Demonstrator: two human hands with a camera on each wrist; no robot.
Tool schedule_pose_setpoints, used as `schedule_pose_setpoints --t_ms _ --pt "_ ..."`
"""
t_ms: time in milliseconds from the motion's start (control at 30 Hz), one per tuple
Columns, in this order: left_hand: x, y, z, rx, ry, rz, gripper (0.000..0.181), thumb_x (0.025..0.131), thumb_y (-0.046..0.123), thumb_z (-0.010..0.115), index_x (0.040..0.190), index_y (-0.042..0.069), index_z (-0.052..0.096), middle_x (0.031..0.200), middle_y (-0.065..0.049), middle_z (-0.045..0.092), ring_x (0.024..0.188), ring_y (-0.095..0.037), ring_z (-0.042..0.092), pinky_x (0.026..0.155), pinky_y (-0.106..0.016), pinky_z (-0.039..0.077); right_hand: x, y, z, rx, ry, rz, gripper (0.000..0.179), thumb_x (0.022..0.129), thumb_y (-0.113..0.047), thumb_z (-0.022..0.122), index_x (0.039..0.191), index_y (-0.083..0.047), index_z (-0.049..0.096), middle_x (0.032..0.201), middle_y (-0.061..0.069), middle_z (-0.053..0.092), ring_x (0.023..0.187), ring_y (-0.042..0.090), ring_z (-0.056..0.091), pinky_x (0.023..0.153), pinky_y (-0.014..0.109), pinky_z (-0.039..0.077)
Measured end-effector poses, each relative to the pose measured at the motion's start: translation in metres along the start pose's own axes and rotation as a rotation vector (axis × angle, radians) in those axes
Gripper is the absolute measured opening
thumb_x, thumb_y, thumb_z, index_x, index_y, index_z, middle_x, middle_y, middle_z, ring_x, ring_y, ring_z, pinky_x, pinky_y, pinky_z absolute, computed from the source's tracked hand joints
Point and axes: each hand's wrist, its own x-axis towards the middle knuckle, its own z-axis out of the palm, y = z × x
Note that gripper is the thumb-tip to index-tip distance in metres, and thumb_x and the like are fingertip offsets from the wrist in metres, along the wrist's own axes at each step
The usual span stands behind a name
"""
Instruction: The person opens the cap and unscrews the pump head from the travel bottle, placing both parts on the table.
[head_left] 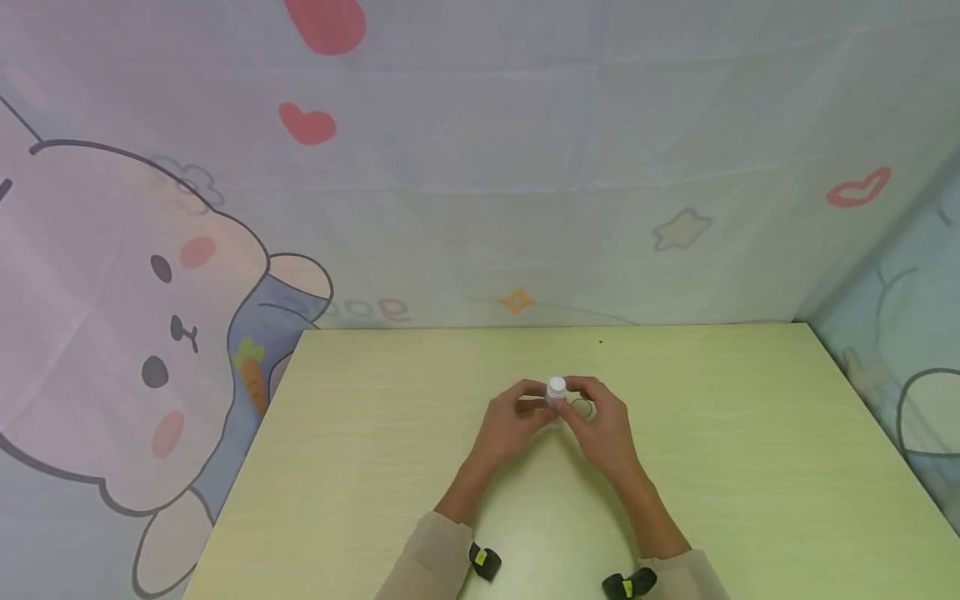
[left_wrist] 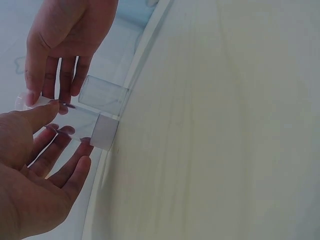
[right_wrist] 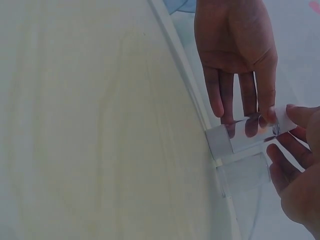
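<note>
**Two Hands Meet at a Capped Bottle**

A person's left hand (head_left: 504, 427) and right hand (head_left: 604, 432) close in from either side of a small clear bottle (left_wrist: 84, 121), fingers and thumbs pinching it around the neck and body, just below the white cap (head_left: 557, 383). The bottle appears to stand upright on the table (head_left: 390, 433); whether its white lower section (left_wrist: 104, 132) is contents or a base cannot be told. Just to the bottle's right is a clear vessel (left_wrist: 102, 95); whether the two touch is unclear.

The likeliest mishap is a topple: an uneven pull between the hands could tip the narrow bottle. A sideways slip of the right hand might knock over the nearby vessel, its clear walls easy to misjudge, and too hard a squeeze on smooth sides could let the bottle slide free.

Pale, yellow-green wood grain surrounds the bottle, with a dark speck (head_left: 601, 342) beyond it, slightly to the right. Farther behind it hangs a printed backdrop (head_left: 480, 150) of hearts and stars, a large cartoon animal (head_left: 97, 333) filling the area well left of the bottle.
</note>
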Motion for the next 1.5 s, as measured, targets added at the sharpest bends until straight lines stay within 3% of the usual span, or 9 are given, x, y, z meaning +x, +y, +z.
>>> schedule_pose_setpoints --t_ms 367,633,933,1500 --pt "-0.0003 0.0025 -0.0005 0.004 0.005 0.003 0.029 0.098 0.03 0.08 0.125 0.022 0.072 0.136 0.002 0.069 0.12 -0.023 0.071 0.097 -0.038 0.06 0.001 0.0011 -0.0015 -0.022 -0.028 -0.032 0.03 0.1 -0.017 0.077 0.128 -0.008 0.071 0.126 0.007 0.073 0.123 0.03 0.064 0.108 0.05 0.049" --pt "0.0003 0.0002 -0.0007 0.006 0.015 0.009 0.027 0.098 0.024 0.08 0.124 0.02 0.072 0.135 -0.002 0.07 0.119 -0.024 0.072 0.099 -0.041 0.059 0.0002 0.0023 -0.0011 0.008 -0.047 -0.03 0.033 0.1 -0.024 0.078 0.131 -0.014 0.07 0.129 0.002 0.072 0.126 0.025 0.062 0.109 0.049 0.046" --pt "0.001 0.0002 0.0001 -0.004 0.022 0.01 0.026 0.098 0.024 0.08 0.123 0.019 0.073 0.134 -0.002 0.071 0.118 -0.024 0.072 0.097 -0.038 0.06 0.0004 0.0006 0.002 -0.013 -0.004 -0.032 0.034 0.098 -0.023 0.081 0.127 -0.011 0.068 0.127 0.005 0.07 0.125 0.026 0.062 0.108 0.054 0.047" --pt "0.0003 0.0002 0.0012 -0.013 0.023 0.005 0.024 0.098 0.022 0.08 0.121 0.019 0.073 0.132 -0.002 0.071 0.119 -0.023 0.072 0.095 -0.038 0.061 0.0004 -0.0021 0.0019 -0.062 -0.01 -0.042 0.033 0.1 -0.022 0.078 0.129 -0.01 0.069 0.126 0.007 0.071 0.125 0.031 0.062 0.107 0.057 0.048"
